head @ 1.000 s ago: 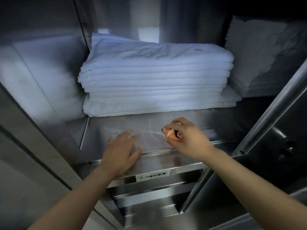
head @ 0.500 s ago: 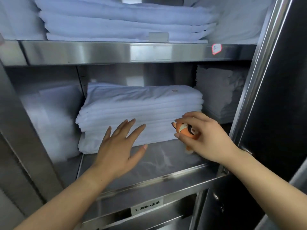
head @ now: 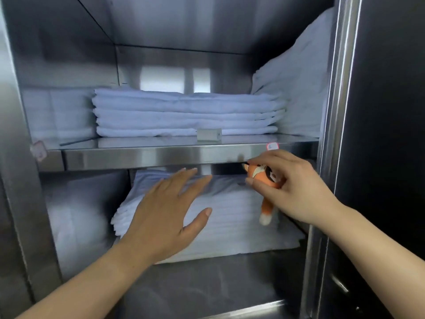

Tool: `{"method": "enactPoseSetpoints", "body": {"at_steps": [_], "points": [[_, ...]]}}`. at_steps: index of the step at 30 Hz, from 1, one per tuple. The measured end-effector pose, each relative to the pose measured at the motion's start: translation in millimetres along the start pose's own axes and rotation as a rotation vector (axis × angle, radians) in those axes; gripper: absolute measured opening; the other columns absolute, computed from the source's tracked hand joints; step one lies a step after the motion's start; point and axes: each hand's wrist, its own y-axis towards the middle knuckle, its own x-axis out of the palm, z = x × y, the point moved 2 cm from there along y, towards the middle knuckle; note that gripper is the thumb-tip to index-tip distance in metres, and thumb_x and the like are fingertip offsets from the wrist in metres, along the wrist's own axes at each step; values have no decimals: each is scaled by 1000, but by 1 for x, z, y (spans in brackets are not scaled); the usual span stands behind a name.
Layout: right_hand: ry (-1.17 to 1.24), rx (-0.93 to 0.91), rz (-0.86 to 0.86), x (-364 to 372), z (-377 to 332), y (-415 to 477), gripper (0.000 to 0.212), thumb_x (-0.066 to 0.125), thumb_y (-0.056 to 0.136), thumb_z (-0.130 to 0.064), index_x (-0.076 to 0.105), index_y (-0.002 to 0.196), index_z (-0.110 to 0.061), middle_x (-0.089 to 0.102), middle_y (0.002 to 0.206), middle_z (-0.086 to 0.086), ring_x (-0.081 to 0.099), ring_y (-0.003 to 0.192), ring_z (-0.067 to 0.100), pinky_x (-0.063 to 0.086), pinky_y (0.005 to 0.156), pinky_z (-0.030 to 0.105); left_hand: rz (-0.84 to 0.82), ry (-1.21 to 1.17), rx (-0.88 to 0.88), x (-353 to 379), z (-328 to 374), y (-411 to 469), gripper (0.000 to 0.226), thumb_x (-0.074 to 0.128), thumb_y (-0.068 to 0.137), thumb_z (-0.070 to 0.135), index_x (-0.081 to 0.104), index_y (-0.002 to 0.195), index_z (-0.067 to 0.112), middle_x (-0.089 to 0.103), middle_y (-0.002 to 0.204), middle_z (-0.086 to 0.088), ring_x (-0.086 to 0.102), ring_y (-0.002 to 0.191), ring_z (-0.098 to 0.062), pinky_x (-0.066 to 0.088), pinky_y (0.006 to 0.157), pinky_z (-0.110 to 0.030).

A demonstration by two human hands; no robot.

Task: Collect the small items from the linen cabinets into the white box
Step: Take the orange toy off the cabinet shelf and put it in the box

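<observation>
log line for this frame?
right hand: holds fox toy | left hand: open, empty | small grey box: upper shelf, uncollected

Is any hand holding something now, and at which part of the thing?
The right hand holds a small orange fox toy by its head and body; its tail hangs free. The left hand is open, holding nothing.

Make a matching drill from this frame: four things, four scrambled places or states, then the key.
Things:
1. fox toy
2. small grey box
3. left hand
4. red-edged sticker

Places or states:
A. stuck on the front edge of the upper shelf
B. open, fingers spread, in front of the lower stack of folded white linen
C. pinched in the right hand, tail hanging down
D. standing on the upper shelf, in front of the upper stack of folded linen

Pairs: 1-C, 2-D, 3-B, 4-A
</observation>
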Motion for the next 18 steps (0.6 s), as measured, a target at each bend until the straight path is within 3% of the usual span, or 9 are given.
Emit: {"method": "enactPoseSetpoints", "body": {"at_steps": [5, 9, 14, 18], "points": [[-14, -75, 10, -22, 8, 32, 33, 67, 79, -43, 63, 109, -32, 60, 106, -13, 55, 97, 2, 42, 85, 16, 109, 63, 15, -26, 4, 34, 55, 30, 88, 56, 37, 138, 34, 45, 141, 4, 44, 127, -17, 40, 94, -34], [-15, -120, 27, -29, 12, 61, 32, 64, 79, -44, 63, 109, -33, 60, 105, -14, 54, 96, 1, 43, 83, 18, 151, 100, -19, -39, -2, 68, 59, 28, 85, 58, 37, 139, 36, 42, 144, 6, 40, 130, -16, 37, 97, -34], [-9, -89, 21, -17, 30, 90, 30, 62, 80, -42, 63, 109, -34, 59, 104, -14, 55, 97, 4, 44, 84, 24, 170, 66, -106, -33, -19, 118, 66, 17, 79, 63, 30, 140, 40, 37, 146, 8, 36, 131, -13, 36, 97, -32], [-10, -51, 30, -2, 46, 97, 32, 62, 78, -47, 62, 108, -36, 57, 106, -17, 53, 98, 2, 43, 83, 21, 155, 35, -139, -12, -27, 154, 69, 17, 78, 64, 31, 139, 38, 38, 144, 7, 38, 128, -13, 38, 93, -30]]}}
